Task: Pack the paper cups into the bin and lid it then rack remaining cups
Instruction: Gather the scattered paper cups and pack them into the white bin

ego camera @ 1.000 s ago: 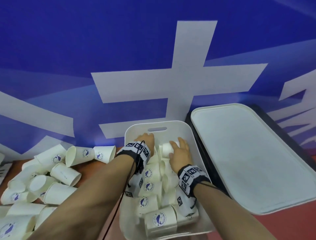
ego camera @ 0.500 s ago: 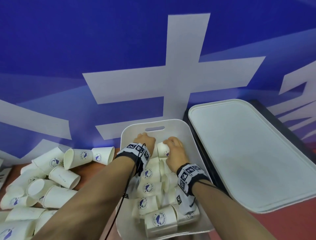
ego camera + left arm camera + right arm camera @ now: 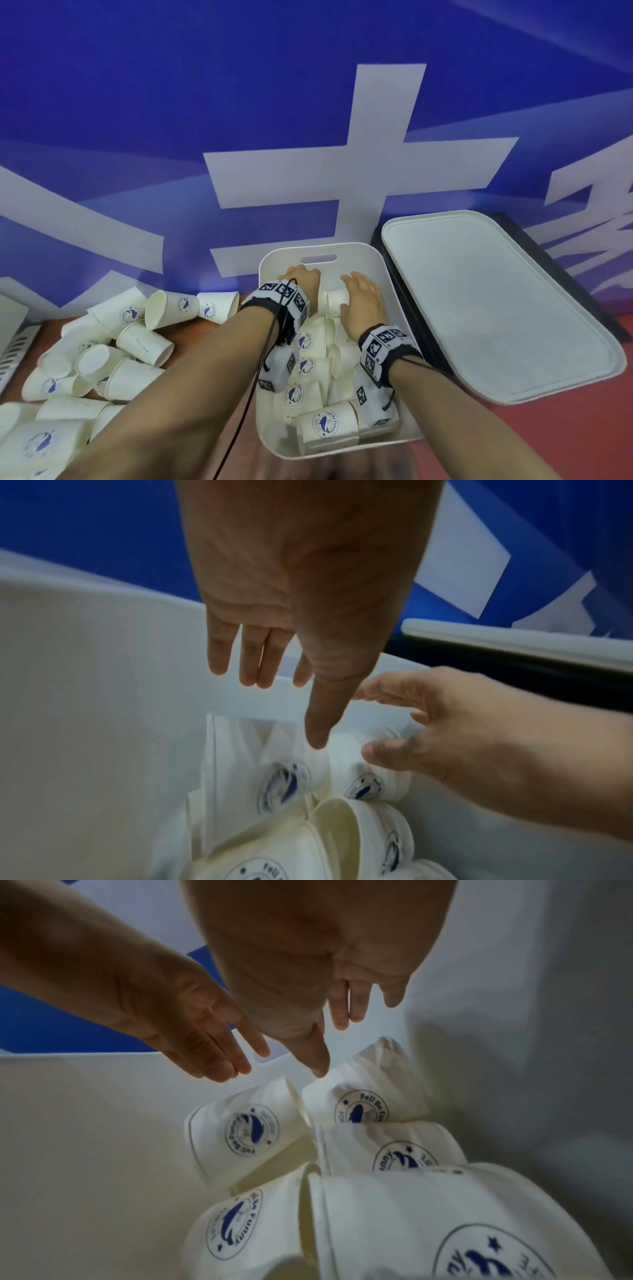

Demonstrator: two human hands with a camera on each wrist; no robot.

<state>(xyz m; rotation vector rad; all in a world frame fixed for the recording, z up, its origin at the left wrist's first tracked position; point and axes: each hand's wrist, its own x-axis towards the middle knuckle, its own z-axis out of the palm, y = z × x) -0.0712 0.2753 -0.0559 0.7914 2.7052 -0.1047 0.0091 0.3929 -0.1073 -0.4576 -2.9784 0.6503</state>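
Observation:
A white bin [image 3: 390,274] stands in the middle and holds several white paper cups [image 3: 308,363] with blue logos, lying on their sides. Both hands are inside its far end. My left hand [image 3: 301,279] hangs with straight fingers over the cups [image 3: 284,780] and holds nothing [image 3: 287,707]. My right hand [image 3: 359,294] is beside it with its fingers spread and loose [image 3: 330,1045]. Its thumb is close to a cup [image 3: 363,1096] lying by the far wall. The flat white lid [image 3: 496,308] lies to the right of the bin.
A heap of loose paper cups [image 3: 120,342] covers the table left of the bin. A black base [image 3: 548,260] lies under the lid. A blue banner wall [image 3: 308,137] stands right behind the bin. A white slotted object [image 3: 13,346] shows at the far left edge.
The cup my right hand held now lies at the bin's far end. Both hands have loosened and their fingers are straighter above the cups.

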